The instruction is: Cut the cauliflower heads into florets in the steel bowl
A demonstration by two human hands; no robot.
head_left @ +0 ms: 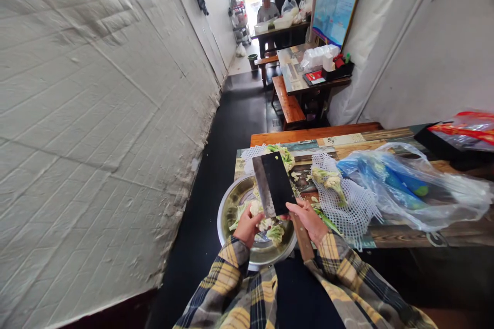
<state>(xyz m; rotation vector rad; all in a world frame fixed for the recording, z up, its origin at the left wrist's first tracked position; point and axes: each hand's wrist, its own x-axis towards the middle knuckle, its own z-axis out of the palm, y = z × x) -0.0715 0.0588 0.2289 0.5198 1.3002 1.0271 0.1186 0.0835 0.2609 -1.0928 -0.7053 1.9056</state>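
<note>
My right hand (309,222) is closed around the wooden handle of a cleaver (278,185), whose broad dark blade points away from me and tilts left. My left hand (247,225) pinches a piece of cauliflower (256,208) beside the blade's lower edge. Both hands are over a round metal basin (221,221), in which cut cauliflower florets (275,234) lie. To the right, a cauliflower stalk (332,182) rests on white foam netting (353,211). More cauliflower (285,157) is behind the cleaver, partly covered by it.
Crumbs and leaves dot the wood-patterned table (397,234). A clear plastic bag (451,200) with blue wrapping lies at right. A rough white wall (96,164) runs along the left. Farther off are a bench (287,100), a second table (289,69) and a seated person (267,10).
</note>
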